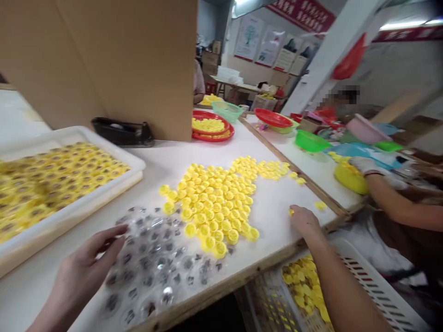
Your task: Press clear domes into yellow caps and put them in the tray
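Note:
My left hand (86, 265) is at the left edge of a spread of clear plastic domes with dark bits (161, 258). Its thumb and fingertips come close together in a pinch; what is between them, if anything, I cannot make out. Over near the table's right edge, my right hand (306, 222) is closed, with a bit of a small yellow piece (291, 212) showing at its fingertips. Between the hands lies a heap of round yellow pieces (218, 198), some of them stacked.
A white tray (136, 168) of yellow pieces with dark centres stands at left, before a black tape dispenser (122, 133) and cardboard (138, 69). Red trays (211, 137) are behind the heap. Below right is a white basket (374, 288). A co-worker's arm (398, 203) reaches in at right.

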`<state>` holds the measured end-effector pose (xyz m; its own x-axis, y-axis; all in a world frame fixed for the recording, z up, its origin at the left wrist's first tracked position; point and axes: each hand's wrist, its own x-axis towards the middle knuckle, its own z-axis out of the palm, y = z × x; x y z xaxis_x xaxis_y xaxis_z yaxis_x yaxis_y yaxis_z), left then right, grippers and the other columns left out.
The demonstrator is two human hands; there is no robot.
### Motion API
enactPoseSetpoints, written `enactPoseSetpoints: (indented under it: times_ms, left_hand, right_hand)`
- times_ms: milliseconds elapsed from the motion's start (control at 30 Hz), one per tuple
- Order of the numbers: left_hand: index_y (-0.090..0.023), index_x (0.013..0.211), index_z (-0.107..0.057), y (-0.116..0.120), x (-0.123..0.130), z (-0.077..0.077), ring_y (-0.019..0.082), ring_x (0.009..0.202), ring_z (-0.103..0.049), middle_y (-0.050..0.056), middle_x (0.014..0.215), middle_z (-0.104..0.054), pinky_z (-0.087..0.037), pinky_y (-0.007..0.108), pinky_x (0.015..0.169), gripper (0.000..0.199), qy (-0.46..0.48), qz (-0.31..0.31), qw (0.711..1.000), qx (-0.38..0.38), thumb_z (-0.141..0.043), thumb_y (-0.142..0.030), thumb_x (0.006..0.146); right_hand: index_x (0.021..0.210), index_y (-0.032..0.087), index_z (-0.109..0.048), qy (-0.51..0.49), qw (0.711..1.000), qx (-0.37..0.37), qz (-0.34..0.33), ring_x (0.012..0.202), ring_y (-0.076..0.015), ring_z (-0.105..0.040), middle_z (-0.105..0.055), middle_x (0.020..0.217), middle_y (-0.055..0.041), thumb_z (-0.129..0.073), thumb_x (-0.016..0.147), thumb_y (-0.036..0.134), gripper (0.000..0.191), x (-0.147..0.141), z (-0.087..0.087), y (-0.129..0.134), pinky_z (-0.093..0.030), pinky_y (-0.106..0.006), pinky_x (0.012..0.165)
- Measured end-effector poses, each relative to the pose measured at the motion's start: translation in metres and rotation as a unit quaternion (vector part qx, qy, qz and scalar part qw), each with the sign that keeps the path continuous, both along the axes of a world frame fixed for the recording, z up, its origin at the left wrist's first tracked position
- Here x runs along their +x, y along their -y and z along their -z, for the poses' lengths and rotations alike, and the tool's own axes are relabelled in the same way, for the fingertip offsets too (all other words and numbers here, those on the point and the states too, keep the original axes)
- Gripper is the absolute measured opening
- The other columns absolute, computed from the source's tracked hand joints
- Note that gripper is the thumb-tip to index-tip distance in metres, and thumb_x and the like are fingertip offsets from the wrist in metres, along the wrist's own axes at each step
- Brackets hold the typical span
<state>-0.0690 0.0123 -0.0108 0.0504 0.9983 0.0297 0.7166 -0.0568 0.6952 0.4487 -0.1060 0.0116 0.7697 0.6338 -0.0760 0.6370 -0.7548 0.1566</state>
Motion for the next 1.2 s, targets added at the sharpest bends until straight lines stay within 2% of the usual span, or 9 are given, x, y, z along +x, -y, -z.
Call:
enactPoseSetpoints:
  times_ms: [200, 267, 367, 467, 533, 667, 767, 967, 1200]
  left_hand:
    - [-0.021, 0.106, -0.064, 0.015, 0.019, -0.029, 0.02, 0.076, -0.063, 0.006, 0.096, -0.069, -0.048, 0.026, 0.062, 0.038, 0.143, 0.016, 0.986, -0.081, -0.059, -0.044, 0.076]
    - [-0.019, 0.112, -0.061, 0.016, 0.023, -0.032, 0.019, 0.078, -0.062, 0.008, 0.101, -0.067, -0.049, 0.027, 0.063, 0.042, 0.252, 0.055, 0.956, -0.141, -0.058, -0.044, 0.078]
    - [-0.018, 0.119, -0.056, 0.017, 0.026, -0.034, 0.018, 0.081, -0.062, 0.011, 0.106, -0.064, -0.051, 0.03, 0.071, 0.045, 0.436, 0.106, 0.864, -0.229, -0.055, -0.044, 0.083]
    - [-0.017, 0.115, -0.059, 0.016, 0.018, -0.032, 0.014, 0.076, -0.061, 0.009, 0.098, -0.065, -0.051, 0.025, 0.067, 0.038, 0.55, 0.13, 0.78, -0.269, -0.058, -0.039, 0.083]
    - [-0.015, 0.104, -0.064, 0.014, 0.006, -0.029, 0.011, 0.071, -0.06, 0.008, 0.091, -0.065, -0.05, 0.021, 0.065, 0.03, 0.581, 0.113, 0.763, -0.26, -0.063, -0.033, 0.081]
    - [-0.015, 0.102, -0.063, 0.012, -0.023, -0.02, 0.013, 0.071, -0.064, 0.007, 0.092, -0.066, -0.052, 0.022, 0.065, 0.032, 0.569, -0.004, 0.787, -0.24, -0.07, -0.03, 0.075]
    - [-0.016, 0.106, -0.06, 0.013, -0.033, -0.014, 0.014, 0.067, -0.066, 0.007, 0.095, -0.066, -0.052, 0.022, 0.06, 0.04, 0.546, -0.054, 0.801, -0.239, -0.072, -0.033, 0.072]
    - [-0.012, 0.101, -0.063, 0.015, -0.032, -0.008, 0.017, 0.074, -0.067, 0.009, 0.094, -0.066, -0.053, 0.024, 0.069, 0.035, 0.564, -0.046, 0.786, -0.248, -0.069, -0.034, 0.074]
    - [-0.011, 0.104, -0.063, 0.018, -0.03, -0.005, 0.02, 0.081, -0.066, 0.011, 0.096, -0.066, -0.053, 0.028, 0.074, 0.032, 0.597, -0.026, 0.749, -0.288, -0.066, -0.028, 0.078]
  right_hand:
    - [0.114, 0.017, -0.052, -0.017, 0.975, 0.143, -0.172, 0.084, -0.0262, -0.066, -0.068, 0.091, -0.0094, -0.054, 0.082, 0.031, 0.035, -0.109, -0.036, -0.038, -0.048, -0.034, 0.068]
    - [0.101, 0.021, -0.056, -0.111, 0.905, 0.242, -0.332, 0.083, -0.0224, -0.066, -0.068, 0.092, -0.0046, -0.059, 0.078, 0.027, 0.024, -0.169, -0.051, -0.05, -0.049, -0.031, 0.068]
    - [0.099, 0.019, -0.058, -0.248, 0.767, 0.248, -0.537, 0.085, -0.0173, -0.064, -0.067, 0.093, -0.0044, -0.055, 0.081, 0.016, 0.019, -0.263, -0.063, -0.07, -0.049, -0.03, 0.075]
    - [0.093, 0.017, -0.061, -0.321, 0.686, 0.214, -0.616, 0.088, -0.0167, -0.06, -0.063, 0.096, -0.0056, -0.058, 0.078, 0.01, 0.017, -0.329, -0.059, -0.092, -0.049, -0.029, 0.078]
    - [0.091, 0.018, -0.062, -0.367, 0.657, 0.218, -0.622, 0.084, -0.0153, -0.06, -0.062, 0.095, -0.0043, -0.063, 0.076, 0.013, 0.016, -0.346, -0.053, -0.105, -0.049, -0.028, 0.075]
    - [0.084, 0.018, -0.063, -0.363, 0.691, 0.218, -0.586, 0.074, -0.013, -0.058, -0.06, 0.082, -0.0018, -0.06, 0.08, 0.013, 0.006, -0.331, -0.039, -0.118, -0.048, -0.028, 0.069]
    - [0.087, 0.02, -0.065, -0.315, 0.729, 0.12, -0.596, 0.077, -0.015, -0.058, -0.058, 0.085, -0.0029, -0.059, 0.081, 0.012, 0.011, -0.315, -0.027, -0.112, -0.048, -0.031, 0.07]
    - [0.098, 0.021, -0.061, -0.297, 0.739, 0.039, -0.603, 0.084, -0.0178, -0.056, -0.054, 0.097, -0.0049, -0.062, 0.078, 0.011, 0.023, -0.324, -0.007, -0.092, -0.049, -0.034, 0.074]
    - [0.084, 0.019, -0.057, -0.33, 0.736, 0.043, -0.589, 0.078, -0.0146, -0.055, -0.054, 0.091, -0.0015, -0.061, 0.079, 0.011, 0.01, -0.325, -0.011, -0.096, -0.046, -0.03, 0.07]
